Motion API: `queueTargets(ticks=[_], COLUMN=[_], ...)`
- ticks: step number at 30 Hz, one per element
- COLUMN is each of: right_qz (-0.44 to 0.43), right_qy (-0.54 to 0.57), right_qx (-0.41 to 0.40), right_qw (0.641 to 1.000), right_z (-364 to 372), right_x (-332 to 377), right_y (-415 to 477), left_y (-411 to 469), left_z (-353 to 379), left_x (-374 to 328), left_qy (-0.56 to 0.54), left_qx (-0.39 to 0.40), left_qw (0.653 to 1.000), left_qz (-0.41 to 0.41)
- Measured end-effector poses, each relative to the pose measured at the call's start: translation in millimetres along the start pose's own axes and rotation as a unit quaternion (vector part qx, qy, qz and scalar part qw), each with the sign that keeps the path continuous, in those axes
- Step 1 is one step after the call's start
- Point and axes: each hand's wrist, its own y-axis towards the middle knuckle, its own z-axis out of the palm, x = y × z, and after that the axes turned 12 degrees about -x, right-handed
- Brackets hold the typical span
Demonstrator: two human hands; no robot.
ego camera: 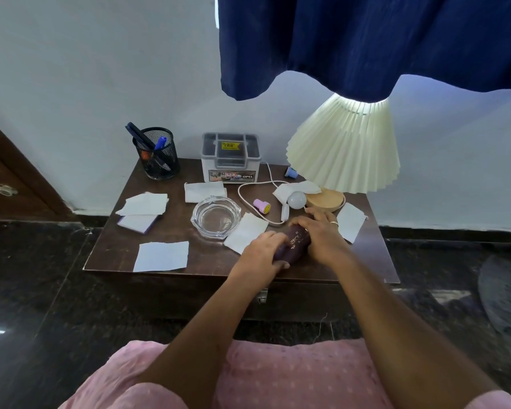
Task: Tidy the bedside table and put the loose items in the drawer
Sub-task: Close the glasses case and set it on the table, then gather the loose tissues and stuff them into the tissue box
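Note:
A dark maroon bottle [295,245] with gold lettering lies on its side near the front of the brown bedside table [115,246]. My left hand [263,255] grips its lower end, thumb under it. My right hand [322,231] curls over its upper end. Several white paper pieces are scattered on the table, one at the front left [161,256], one [245,233] beside my left hand. A glass ashtray [215,216], a pink stamp [262,205] and a white bulb [296,199] lie loose. The drawer front [189,296] below is shut.
A mesh pen holder [156,153] stands at the back left, a grey organiser box [230,157] at the back middle, a pleated lamp [342,149] with a white cord [248,187] at the right. A blue curtain [366,39] hangs above. Dark floor surrounds the table.

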Motion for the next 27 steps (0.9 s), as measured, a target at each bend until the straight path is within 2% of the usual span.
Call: queueTargets(ticks=[5,9,15,19,23,27], right_qz=[0.022,0.029,-0.025,-0.079,-0.13,-0.219], right_qy=[-0.01,-0.055,-0.077,-0.041,-0.003,0.023], right_qx=[-0.015,-0.034,-0.073,-0.117,-0.152,-0.093], right_qw=[1.0,0.998,0.994,0.989,0.98,0.971], right_z=[3.1,2.4,-2.1,6.7,27.8,55.7], right_x=[7.0,19.5,44.7,64.6,95.8,142.3], right_y=[0.2,-0.4,2.5,8.9,13.9,6.6], left_y=[2.3,3.2,21.3,16.5,-9.0,-31.2], left_z=[3.9,2.4,-47.9,-105.4,-148.0,-171.8], left_x=[0.4,-2.1,0.3,23.5,73.5,122.6], left_qy=[-0.029,-0.043,-0.066,-0.056,-0.026,0.012], left_qx=[-0.034,-0.01,-0.084,-0.087,-0.101,-0.129], left_qw=[0.999,0.999,0.99,0.986,0.966,0.909], left_qz=[-0.015,-0.015,-0.091,-0.132,-0.236,-0.396])
